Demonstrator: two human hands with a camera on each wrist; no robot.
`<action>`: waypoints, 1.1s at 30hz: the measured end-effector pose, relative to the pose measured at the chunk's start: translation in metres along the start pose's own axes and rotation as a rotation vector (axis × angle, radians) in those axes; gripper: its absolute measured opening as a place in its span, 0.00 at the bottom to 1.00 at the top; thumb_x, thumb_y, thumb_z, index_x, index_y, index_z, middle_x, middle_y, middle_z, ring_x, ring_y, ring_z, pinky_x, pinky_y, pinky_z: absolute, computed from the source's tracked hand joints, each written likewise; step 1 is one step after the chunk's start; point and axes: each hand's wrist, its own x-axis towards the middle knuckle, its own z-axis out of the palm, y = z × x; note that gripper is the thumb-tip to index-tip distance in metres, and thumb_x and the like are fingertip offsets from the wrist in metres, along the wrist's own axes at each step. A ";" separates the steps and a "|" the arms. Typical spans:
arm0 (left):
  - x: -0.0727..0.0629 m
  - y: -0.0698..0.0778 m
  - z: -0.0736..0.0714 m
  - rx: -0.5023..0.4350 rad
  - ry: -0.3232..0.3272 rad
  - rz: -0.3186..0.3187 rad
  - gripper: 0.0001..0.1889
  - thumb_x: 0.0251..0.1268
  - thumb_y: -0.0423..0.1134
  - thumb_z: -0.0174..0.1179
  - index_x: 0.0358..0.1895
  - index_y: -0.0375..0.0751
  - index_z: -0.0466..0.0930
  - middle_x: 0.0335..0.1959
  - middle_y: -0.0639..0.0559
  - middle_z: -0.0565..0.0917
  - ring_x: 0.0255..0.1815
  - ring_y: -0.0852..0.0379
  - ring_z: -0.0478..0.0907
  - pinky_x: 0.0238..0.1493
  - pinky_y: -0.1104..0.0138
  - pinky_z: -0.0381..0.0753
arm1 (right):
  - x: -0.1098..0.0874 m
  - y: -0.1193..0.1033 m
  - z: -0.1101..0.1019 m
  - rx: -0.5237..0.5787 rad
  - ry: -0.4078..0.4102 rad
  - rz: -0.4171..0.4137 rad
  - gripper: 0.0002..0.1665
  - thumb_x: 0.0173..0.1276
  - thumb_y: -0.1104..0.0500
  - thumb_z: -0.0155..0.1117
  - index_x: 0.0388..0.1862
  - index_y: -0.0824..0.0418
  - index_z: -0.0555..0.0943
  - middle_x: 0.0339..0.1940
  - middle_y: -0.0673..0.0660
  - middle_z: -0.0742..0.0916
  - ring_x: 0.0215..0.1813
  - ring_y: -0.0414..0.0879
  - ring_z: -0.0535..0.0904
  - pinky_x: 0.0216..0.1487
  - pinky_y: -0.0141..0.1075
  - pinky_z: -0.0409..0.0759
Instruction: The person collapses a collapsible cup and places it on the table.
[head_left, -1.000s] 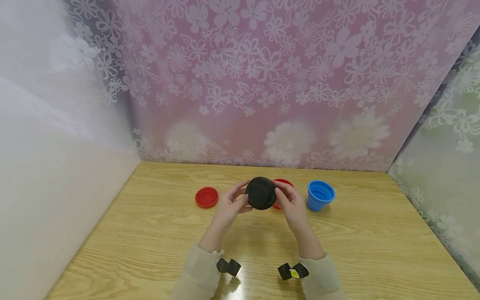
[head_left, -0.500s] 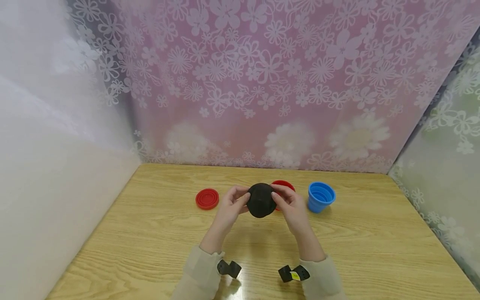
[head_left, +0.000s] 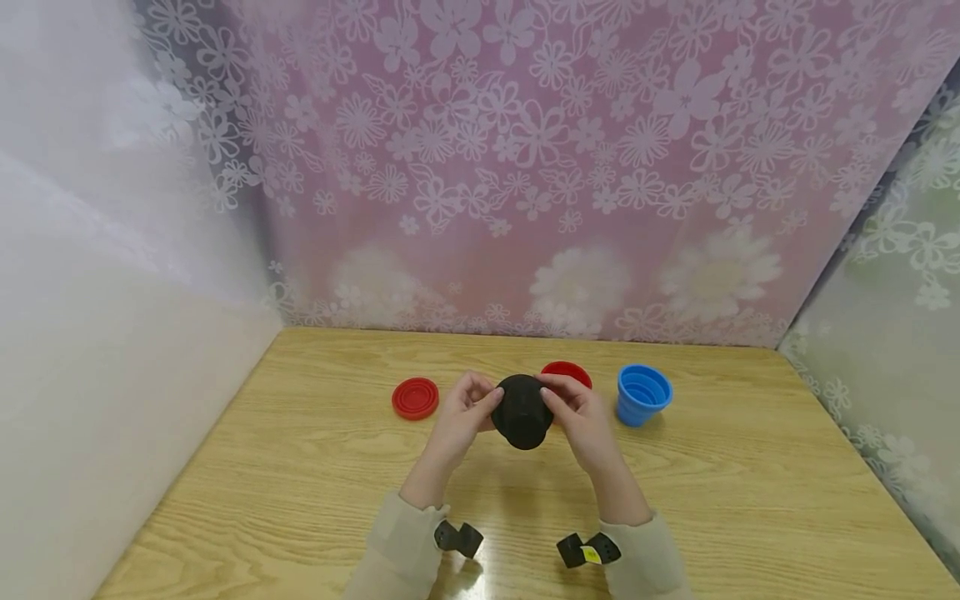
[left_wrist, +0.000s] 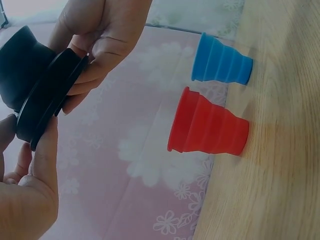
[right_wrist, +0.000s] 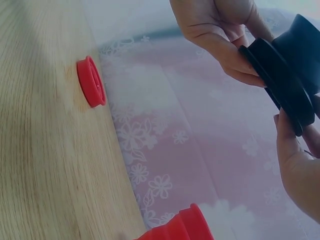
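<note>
A black collapsible cup (head_left: 522, 412) hangs over the table between both hands, its narrow base turned down toward the person. It is partly stretched out, with a stepped shape and a wide rim. My left hand (head_left: 459, 415) pinches the rim from the left, thumb at the front and fingers behind. On the opposite side, my right hand (head_left: 588, 417) grips the rim the same way. In the left wrist view the cup (left_wrist: 30, 75) shows its rim and narrower section. Behind my right hand stands an extended red collapsible cup (left_wrist: 207, 125), partly hidden in the head view.
A flattened red collapsible cup (head_left: 416, 398) lies on the wooden table (head_left: 315, 467) at the left. To the right, an extended blue collapsible cup (head_left: 642, 394) stands upright. A flowered pink curtain (head_left: 487, 167) hangs along the back edge, and pale sheets close both sides.
The black cup was flat, facing the person; its base has now been pushed out and tilted downward. Both hands have kept hold of the rim and shifted only slightly.
</note>
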 end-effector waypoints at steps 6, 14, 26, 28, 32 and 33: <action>0.000 -0.002 -0.001 -0.003 -0.023 -0.001 0.06 0.62 0.28 0.51 0.29 0.36 0.64 0.21 0.52 0.68 0.21 0.62 0.74 0.27 0.66 0.79 | -0.002 0.001 0.001 0.055 -0.050 -0.022 0.19 0.65 0.64 0.53 0.50 0.77 0.69 0.38 0.54 0.79 0.37 0.44 0.78 0.38 0.36 0.79; 0.000 0.001 0.001 0.003 -0.049 -0.005 0.08 0.63 0.27 0.50 0.26 0.38 0.62 0.19 0.52 0.66 0.21 0.62 0.73 0.25 0.67 0.79 | -0.002 0.001 0.002 0.187 -0.117 -0.054 0.11 0.66 0.66 0.51 0.45 0.63 0.77 0.37 0.54 0.79 0.38 0.44 0.78 0.39 0.33 0.78; -0.002 0.002 -0.001 -0.007 -0.150 0.017 0.14 0.64 0.29 0.48 0.51 0.25 0.63 0.35 0.49 0.78 0.33 0.60 0.77 0.37 0.64 0.79 | -0.002 0.002 -0.001 0.135 -0.172 -0.057 0.12 0.67 0.66 0.49 0.46 0.60 0.77 0.38 0.53 0.79 0.39 0.44 0.77 0.40 0.33 0.78; 0.000 -0.004 -0.003 -0.008 -0.164 0.025 0.16 0.64 0.29 0.48 0.54 0.25 0.64 0.38 0.46 0.77 0.36 0.59 0.77 0.39 0.62 0.78 | -0.002 0.002 -0.002 0.112 -0.175 -0.058 0.12 0.67 0.66 0.49 0.48 0.66 0.75 0.38 0.53 0.80 0.39 0.44 0.77 0.40 0.34 0.78; 0.005 -0.014 -0.007 -0.005 -0.167 0.031 0.16 0.64 0.29 0.48 0.54 0.27 0.68 0.42 0.44 0.76 0.39 0.56 0.76 0.42 0.61 0.77 | -0.001 0.001 -0.003 0.058 -0.165 -0.053 0.15 0.66 0.66 0.50 0.49 0.73 0.72 0.39 0.53 0.80 0.40 0.45 0.78 0.40 0.35 0.78; 0.006 -0.017 -0.008 -0.007 -0.165 0.026 0.16 0.64 0.29 0.48 0.54 0.27 0.68 0.43 0.44 0.76 0.40 0.56 0.76 0.42 0.61 0.77 | -0.001 0.001 -0.003 0.049 -0.161 -0.048 0.16 0.66 0.66 0.50 0.50 0.74 0.71 0.39 0.53 0.80 0.40 0.45 0.78 0.40 0.35 0.78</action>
